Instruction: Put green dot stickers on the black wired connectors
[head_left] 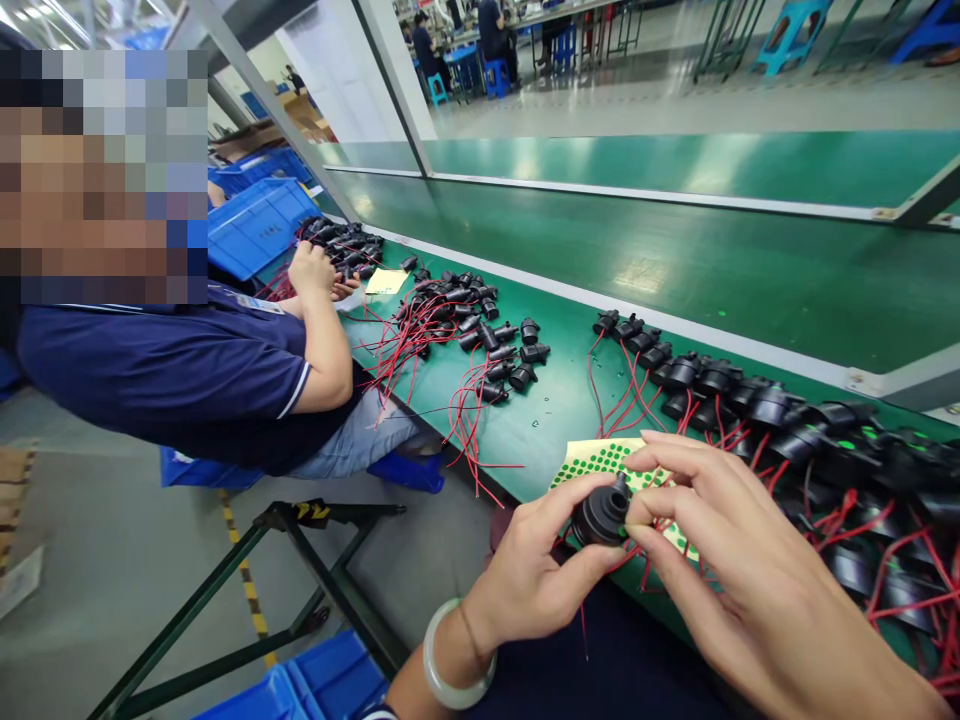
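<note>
Clock directions are from the held part as seen by the head camera, 12 = top of view. Black cylindrical part (592,518) is just above the near table edge, in the left hand (536,575). Left thumb and index are clamped on its sides. Right hand (739,560) sits at 4 o'clock, thumb and index tips close together at the part's rim; can't tell if they pinch anything. Small green spot shows right at those tips.

Part: dark, stepped, ringed body, looks like moulded plastic, round face with a central recess. Short stub points about 1 o'clock. Long axis looks tipped, recessed face up and toward 2 o'clock, body trailing to 8; foreshortened, so exact tilt unclear. Thin red wire (584,630) hangs near 6–7 o'clock; can't see where it joins.

Just behind: pale yellow sheet (592,460), flat, printed-looking rows of round green dots. Table (562,380) is smooth glossy green, few droplets on it. Big pile (776,405) of similar black parts at 2–3, tangled red leads, some with green dots. Looser cluster (495,335) at 10–11, leads fanned toward the near edge. Co-worker (172,360) at 9–10, hands together over another heap. Smooth pale bangle (433,650) on the left wrist.
</note>
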